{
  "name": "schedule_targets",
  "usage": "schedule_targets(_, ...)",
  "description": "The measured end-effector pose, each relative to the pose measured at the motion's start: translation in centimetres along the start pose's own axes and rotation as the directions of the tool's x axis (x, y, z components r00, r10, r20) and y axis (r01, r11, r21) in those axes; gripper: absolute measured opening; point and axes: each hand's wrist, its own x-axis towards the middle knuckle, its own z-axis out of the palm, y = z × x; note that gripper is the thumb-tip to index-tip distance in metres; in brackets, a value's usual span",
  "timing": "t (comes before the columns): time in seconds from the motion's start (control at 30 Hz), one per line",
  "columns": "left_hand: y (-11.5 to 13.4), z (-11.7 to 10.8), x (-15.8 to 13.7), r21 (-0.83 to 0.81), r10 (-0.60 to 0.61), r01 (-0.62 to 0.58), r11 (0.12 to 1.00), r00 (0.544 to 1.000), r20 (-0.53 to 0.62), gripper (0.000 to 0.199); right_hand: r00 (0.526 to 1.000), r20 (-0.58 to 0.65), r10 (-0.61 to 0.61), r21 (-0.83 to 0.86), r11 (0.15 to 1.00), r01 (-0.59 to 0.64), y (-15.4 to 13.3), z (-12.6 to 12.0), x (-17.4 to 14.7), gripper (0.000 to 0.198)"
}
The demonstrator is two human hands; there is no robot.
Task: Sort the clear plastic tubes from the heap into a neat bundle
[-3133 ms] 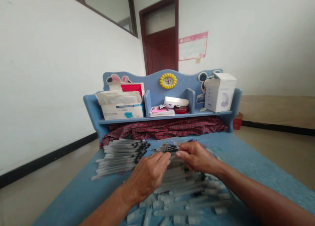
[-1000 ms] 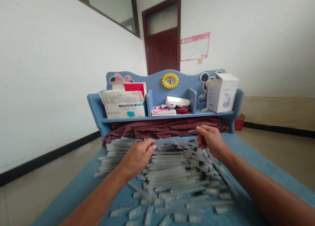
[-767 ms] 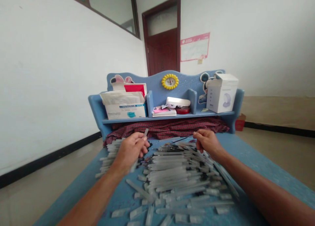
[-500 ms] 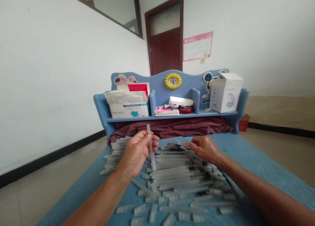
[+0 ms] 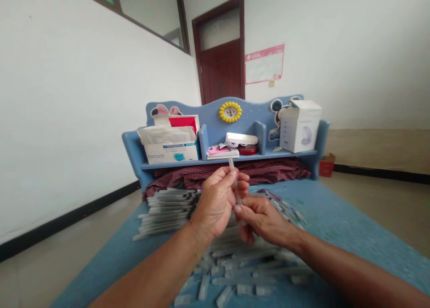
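Note:
My left hand (image 5: 217, 198) is closed around a translucent pen barrel (image 5: 231, 164), which stands nearly upright with its top poking out above the thumb. At the barrel's lower end, my right hand (image 5: 265, 218) is closed in a pinch, its fingertips against my left fingers. Whatever thin thing those right fingers hold is hidden. Beneath both hands lies a blurred pile of translucent pen barrels (image 5: 242, 280). Short clear pen caps (image 5: 204, 286) are scattered at the near side. Left of my hands, pens with dark ends (image 5: 164, 211) lie in a stack.
A blue table (image 5: 336, 218) carries everything. Thin pen parts (image 5: 289, 209) lie beyond my right hand. At the back, a blue shelf (image 5: 204, 142) holds a mask box (image 5: 171, 151), a white box (image 5: 300, 126) and a red round tin (image 5: 247, 151). Checked cloth (image 5: 282, 169) is bunched below it.
My left hand has moved right with the pen barrel. My right hand has left the pile's far side and come in to the barrel's lower end. The view has shifted slightly.

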Motion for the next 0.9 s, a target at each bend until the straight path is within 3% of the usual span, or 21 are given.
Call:
schedule_targets(0.17, 1.0, 2.8, 3.1, 0.061, 0.106, -0.096, 0.994, 0.973, -0.206, 0.017, 0.991, -0.117, 0.058, 0.21, 0.977, -0.033, -2.6, 0.3, 1.5, 0.037)
schedule_targets(0.27, 3.3, 3.0, 5.5, 0.163, 0.189, -0.147, 0.976, 0.94, -0.285, 0.024, 0.98, -0.185, 0.078, 0.203, 0.978, -0.039, -4.4, 1.6, 1.3, 0.037)
schedule_targets(0.3, 4.4, 2.8, 6.3, 0.199, 0.233, -0.178, 0.964, 0.925, -0.301, 0.026, 0.983, -0.163, 0.084, 0.167, 0.984, -0.056, -4.8, 2.1, 0.8, 0.038)
schedule_targets(0.4, 8.0, 1.4, 7.3, 0.355, 0.423, -0.301, 0.885, 0.838, -0.345, 0.033, 0.98, 0.116, 0.158, -0.005, 0.987, -0.159, -5.0, 2.4, -0.9, 0.036)
schedule_targets(0.43, 8.7, 0.9, 7.0, 0.417, 0.494, -0.346, 0.84, 0.807, -0.325, 0.032, 0.985, 0.08, 0.154, -0.057, 0.987, -0.15, -4.7, 1.7, -1.2, 0.035)
schedule_targets(0.47, 9.0, 0.4, 6.5, 0.476, 0.531, -0.368, 0.799, 0.804, -0.268, 0.028, 0.991, -0.033, 0.128, -0.119, 0.984, -0.131, -4.4, 0.6, -1.2, 0.034)
schedule_targets(0.53, 8.2, -0.5, 4.7, 0.586, 0.507, -0.36, 0.726, 0.856, -0.103, 0.016, 0.974, -0.219, 0.058, -0.358, 0.924, -0.136, -3.2, -2.6, -0.6, 0.034)
schedule_targets(0.6, 5.9, -1.4, 2.3, 0.681, 0.385, -0.327, 0.655, 0.92, 0.072, 0.011, 0.948, -0.294, 0.121, -0.628, 0.723, -0.287, -1.6, -6.1, 0.6, 0.039)
schedule_targets(0.63, 4.5, -1.8, 1.2, 0.734, 0.315, -0.335, 0.59, 0.933, 0.173, 0.012, 0.936, -0.324, 0.138, -0.664, 0.671, -0.329, -0.6, -7.6, 1.3, 0.039)
schedule_targets(0.67, 3.2, -2.4, 0.1, 0.824, 0.181, -0.43, 0.369, 0.903, 0.39, 0.009, 0.929, -0.338, 0.152, -0.688, 0.634, -0.354, 0.3, -8.7, 1.8, 0.037)
schedule_targets(0.7, 1.9, -2.9, -0.7, 0.838, 0.065, -0.519, 0.169, 0.854, 0.516, 0.008, 0.921, -0.35, 0.174, -0.71, 0.592, -0.381, 1.3, -9.4, 2.2, 0.037)
schedule_targets(0.77, 0.0, -3.9, -1.9, 0.798, -0.141, -0.591, -0.121, 0.806, 0.575, 0.009, 0.908, -0.361, 0.212, -0.743, 0.523, -0.418, 3.0, -10.0, 2.8, 0.035)
schedule_targets(0.83, -1.2, -4.7, -2.5, 0.762, -0.244, -0.591, -0.266, 0.806, 0.54, 0.009, 0.898, -0.365, 0.248, -0.769, 0.463, -0.44, 4.4, -9.9, 3.0, 0.032)
schedule_targets(0.9, -1.7, -5.2, -2.9, 0.744, -0.289, -0.581, -0.33, 0.813, 0.506, 0.007, 0.889, -0.359, 0.283, -0.787, 0.421, -0.451, 5.2, -9.7, 3.1, 0.03)
